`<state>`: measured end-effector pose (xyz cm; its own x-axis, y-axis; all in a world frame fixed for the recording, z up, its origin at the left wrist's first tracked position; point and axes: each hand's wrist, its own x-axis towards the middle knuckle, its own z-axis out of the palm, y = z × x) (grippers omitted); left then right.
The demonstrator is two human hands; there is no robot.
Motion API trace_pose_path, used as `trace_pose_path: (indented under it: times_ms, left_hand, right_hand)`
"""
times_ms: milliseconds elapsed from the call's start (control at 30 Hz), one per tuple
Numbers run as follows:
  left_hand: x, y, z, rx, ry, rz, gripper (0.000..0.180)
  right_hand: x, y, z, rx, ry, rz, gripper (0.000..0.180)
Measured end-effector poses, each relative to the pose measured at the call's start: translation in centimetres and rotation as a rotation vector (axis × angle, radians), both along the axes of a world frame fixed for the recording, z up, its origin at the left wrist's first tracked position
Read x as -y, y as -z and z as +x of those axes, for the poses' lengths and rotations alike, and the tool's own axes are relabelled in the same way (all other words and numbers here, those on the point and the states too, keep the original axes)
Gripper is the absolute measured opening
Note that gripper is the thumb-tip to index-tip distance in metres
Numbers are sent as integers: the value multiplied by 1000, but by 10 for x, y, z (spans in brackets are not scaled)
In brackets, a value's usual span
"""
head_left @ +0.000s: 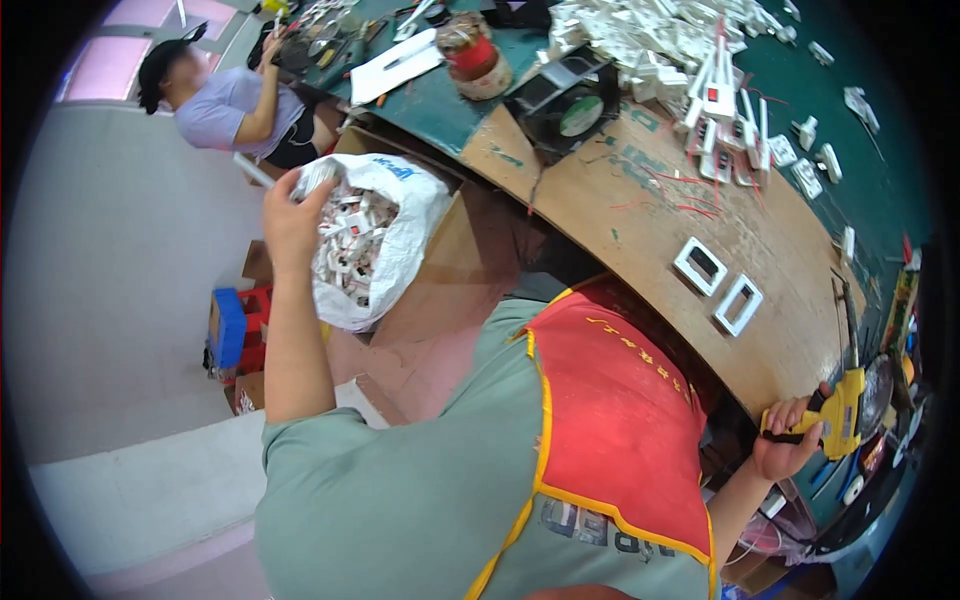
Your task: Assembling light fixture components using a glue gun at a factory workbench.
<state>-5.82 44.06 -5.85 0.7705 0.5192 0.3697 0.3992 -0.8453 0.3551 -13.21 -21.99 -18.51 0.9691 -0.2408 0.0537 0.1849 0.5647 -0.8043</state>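
Observation:
My right hand [785, 445], at the bench's right edge, is wrapped round the handle of a yellow pistol-grip soldering gun [845, 415]. Its long thin metal nose points toward the far side of the bench. On the left, my left hand [290, 220] is raised by the mouth of a white woven sack [415, 215], fingers bent around a white plastic piece [252, 170]. White parts with red and black bits [355, 225] fill the sack. Two white rectangular frames [740, 305] lie on the brown work board [620, 235], between my hands.
White plastic parts [650, 50] are heaped at the bench's far side, with red-wired pieces [715, 130] before them. A black fan [575, 105] and a red-banded jar [475, 60] stand left of them. Another person [235, 105] sits at far left. Red stools [255, 325] stand below.

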Motion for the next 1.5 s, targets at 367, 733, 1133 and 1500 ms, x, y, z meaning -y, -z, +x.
trace_pose_path:
  times_ms: [367,733,1133,1500]
  left_hand:
    - [194,1,56,276,931,90,32]
    - [440,49,222,134,1287,155,32]
    - [477,36,255,63,1371,505,29]
    - [373,59,104,-201,1712,-221,35]
  right_hand:
    - [-17,-4,0,-84,116,4,64]
    - [-28,-10,1,-136,248,24,62]
    - [-29,-11,3,-140,257,-13,64]
    - [-30,-15,4,-134,248,-43,64]
